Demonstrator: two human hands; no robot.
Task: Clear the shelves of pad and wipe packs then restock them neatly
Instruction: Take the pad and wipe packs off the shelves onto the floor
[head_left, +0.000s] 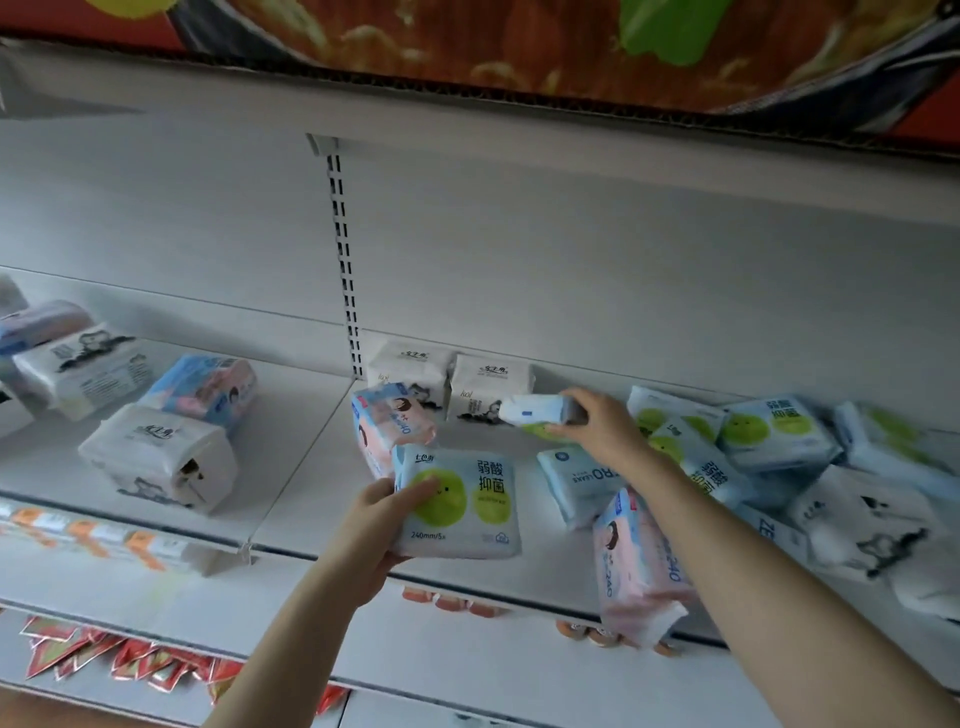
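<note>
Here, a white shelf (291, 467) spans the view in two bays that meet below a slotted upright (345, 270). A plain back panel (571, 249) rises behind it.

Right bay: a loose pile of packs (769, 436) fills the right end, tilted and overlapping, some reaching the front edge. Two white packs (491, 387) stand side by side, touching, against the back panel just right of the upright. A pink pack (636, 566) leans over the front lip, its lower end hanging past the edge. Bare shelf surface shows between the white packs and the front lip.

Left bay: four packs lie scattered. The nearest, a white pack (156, 457), sits close to the front edge. Bare surface lies between it and the bay joint.

Lower shelf (467, 670): red sachets (104, 654) at the left.

Hands are apart. The left hand (379, 525) grips a green-dot pack (457, 501) by its left edge, held upright above the front lip. The right hand (597, 426) clamps a small white-and-blue pack (540, 409) from above, near the back, just right of the white packs.
</note>
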